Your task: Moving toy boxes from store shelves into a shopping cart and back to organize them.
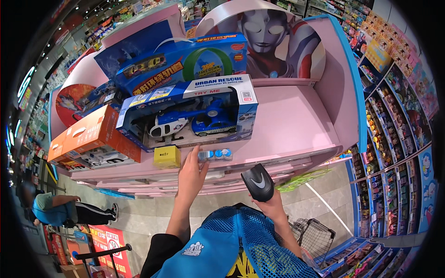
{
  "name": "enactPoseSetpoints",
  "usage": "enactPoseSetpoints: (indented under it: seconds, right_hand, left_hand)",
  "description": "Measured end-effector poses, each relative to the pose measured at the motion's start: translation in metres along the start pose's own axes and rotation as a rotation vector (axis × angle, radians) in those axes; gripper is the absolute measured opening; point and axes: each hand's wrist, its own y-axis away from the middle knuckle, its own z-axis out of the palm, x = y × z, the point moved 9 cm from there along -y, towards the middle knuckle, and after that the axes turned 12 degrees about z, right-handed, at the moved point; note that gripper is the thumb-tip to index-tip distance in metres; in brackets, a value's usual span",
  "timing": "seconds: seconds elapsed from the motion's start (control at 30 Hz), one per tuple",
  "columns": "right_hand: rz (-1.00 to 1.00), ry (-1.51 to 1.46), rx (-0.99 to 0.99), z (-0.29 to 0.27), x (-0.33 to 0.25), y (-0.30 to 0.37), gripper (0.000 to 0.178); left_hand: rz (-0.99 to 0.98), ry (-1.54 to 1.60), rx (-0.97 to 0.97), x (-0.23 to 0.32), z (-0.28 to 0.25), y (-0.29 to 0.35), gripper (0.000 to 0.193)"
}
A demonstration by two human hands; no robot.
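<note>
My right hand [273,205] is wrapped round a black barcode scanner with a grey curved stripe [258,183], held up in front of the pink shelf's edge. With fingers stretched out, my left hand [190,175] reaches to that edge. Its fingertips are at the left end of a small clear pack with blue and white round pieces [222,154]; whether they touch it I cannot tell. Just left of the hand stands a small yellow box [167,157]. Behind them is a large boxed toy helicopter and car set [190,116] with a clear window.
An orange toy box [88,134] stands at the left of the pink shelf [292,120], and a blue track-toy box [204,60] behind. A wire basket [313,236] is at lower right. Stocked racks [389,139] line the right. Another person [60,208] stands at left.
</note>
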Motion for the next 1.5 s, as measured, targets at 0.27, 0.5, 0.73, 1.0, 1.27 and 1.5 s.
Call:
enactPoseSetpoints:
  seconds: [0.27,0.5,0.73,1.0,1.27,1.5]
  right_hand:
    - [-0.007,-0.033,-0.023,-0.005,-0.008,0.005,0.03]
    - [0.104,-0.1,-0.148,0.006,-0.029,0.011,0.032]
    - [0.193,0.053,-0.323,0.053,-0.084,0.027,0.024]
    - [0.304,0.13,-0.301,0.076,-0.07,0.035,0.022]
    - [0.202,0.153,-0.242,0.083,-0.067,0.055,0.022]
    - [0.152,-0.112,0.1,0.057,-0.036,0.089,0.029]
  left_hand:
    - [0.104,0.065,0.089,0.004,0.001,0.005,0.039]
    - [0.258,0.146,0.254,0.019,-0.016,0.006,0.043]
    - [0.379,0.074,0.302,0.019,-0.018,0.017,0.05]
    - [0.419,0.102,0.272,0.014,-0.018,0.036,0.056]
    - [0.467,0.132,0.229,0.008,-0.012,0.068,0.057]
    - [0.497,0.306,0.236,-0.003,0.01,0.092,0.056]
